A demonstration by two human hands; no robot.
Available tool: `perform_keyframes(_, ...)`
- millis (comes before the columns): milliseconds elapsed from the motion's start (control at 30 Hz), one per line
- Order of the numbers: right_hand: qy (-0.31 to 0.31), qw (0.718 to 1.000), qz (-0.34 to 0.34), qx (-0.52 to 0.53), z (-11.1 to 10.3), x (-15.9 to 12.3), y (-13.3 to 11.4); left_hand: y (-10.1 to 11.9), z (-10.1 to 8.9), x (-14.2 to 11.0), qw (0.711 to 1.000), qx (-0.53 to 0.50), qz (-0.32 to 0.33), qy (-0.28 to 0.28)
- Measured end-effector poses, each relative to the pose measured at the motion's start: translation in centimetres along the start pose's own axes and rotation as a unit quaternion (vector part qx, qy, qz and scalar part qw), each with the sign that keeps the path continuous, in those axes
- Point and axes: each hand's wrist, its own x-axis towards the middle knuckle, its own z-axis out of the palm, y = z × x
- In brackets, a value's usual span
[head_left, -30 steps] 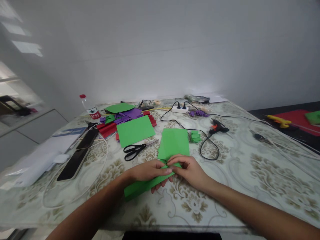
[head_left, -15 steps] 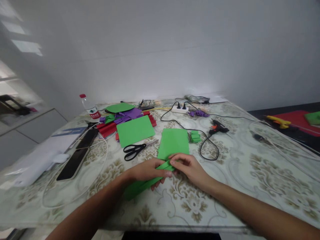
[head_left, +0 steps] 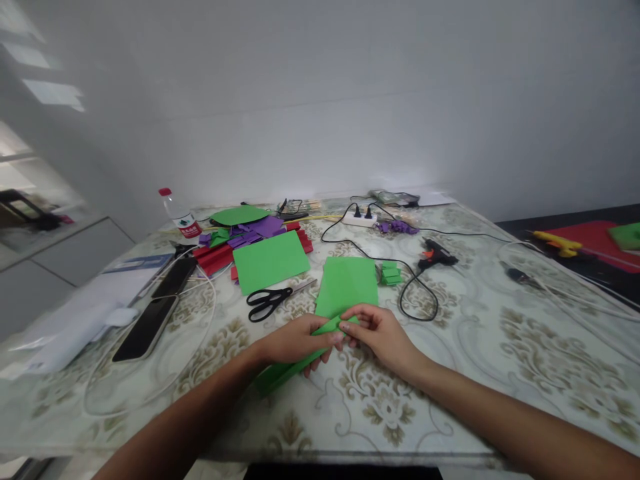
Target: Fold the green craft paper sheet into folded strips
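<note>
Over the pale, flower-patterned bench [head_left: 500,333], the left hand [head_left: 300,340] pinches a long, folded green paper strip [head_left: 283,375], probably light, flexible and easily creased, best held gently by its edges, while the right hand [head_left: 385,337] closes its fingers on the right end.

Paper [head_left: 348,283] on the table [head_left: 470,353] between scissors [head_left: 285,293] and glue gun [head_left: 436,255]

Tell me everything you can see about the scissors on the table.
The scissors have black, plastic-looking loop handles and metal blades that look closed. They lie flat on the floral tablecloth, handles to the left, blades pointing right and slightly away, just in front of a green sheet. Neither the left hand nor the right hand touches them.
</note>
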Motion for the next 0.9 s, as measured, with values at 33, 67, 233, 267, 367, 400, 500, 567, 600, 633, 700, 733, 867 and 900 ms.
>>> perform_keyframes(33,-0.002,1.0,0.0,0.002,0.01,-0.02,-0.04,-0.07,-0.02,-0.01,1.0,0.001,-0.001,0.002)
perform_keyframes(67,-0.004,1.0,0.0,0.003,0.01,-0.03,-0.07,-0.13,-0.04,0.0,1.0,0.0,-0.003,0.003)
perform_keyframes(233,-0.006,1.0,-0.002,0.002,-0.02,0.02,-0.04,-0.37,-0.12,0.13,1.0,-0.012,-0.004,-0.003)
perform_keyframes(267,-0.006,1.0,-0.002,-0.001,-0.04,0.03,-0.03,-0.38,-0.13,0.17,1.0,-0.012,-0.002,-0.003)
perform_keyframes(367,-0.005,1.0,-0.003,-0.01,-0.07,0.0,-0.07,-0.34,-0.12,0.25,1.0,-0.006,0.003,0.002)
perform_keyframes(400,-0.006,1.0,-0.002,-0.01,-0.07,-0.01,-0.11,-0.3,-0.11,0.25,1.0,-0.003,0.004,0.004)
perform_keyframes(500,-0.009,1.0,0.002,0.002,-0.06,-0.01,-0.2,-0.22,-0.1,0.22,1.0,0.008,0.01,0.01)
perform_keyframes(567,-0.006,1.0,0.005,0.006,-0.03,0.01,-0.23,-0.2,-0.12,0.2,1.0,0.005,0.009,0.013)
perform_keyframes(600,-0.003,1.0,0.006,0.008,0.0,0.02,-0.23,-0.2,-0.14,0.21,1.0,0.001,0.009,0.014)
perform_keyframes(633,0.0,1.0,0.007,0.01,0.02,0.02,-0.24,-0.22,-0.16,0.22,1.0,-0.003,0.009,0.013)
perform_keyframes(700,0.004,1.0,0.007,0.016,0.09,0.01,-0.25,-0.25,-0.22,0.28,1.0,-0.009,0.012,0.01)
perform_keyframes(733,0.006,1.0,0.006,0.021,0.12,0.0,-0.26,-0.27,-0.23,0.3,1.0,-0.011,0.015,0.01)
perform_keyframes(867,0.018,0.998,-0.003,0.058,0.27,-0.03,-0.27,-0.26,-0.07,0.33,0.999,-0.026,0.021,0.017)
perform_keyframes(900,0.022,0.997,-0.005,0.068,0.3,-0.03,-0.27,-0.24,0.01,0.32,0.999,-0.029,0.022,0.022)
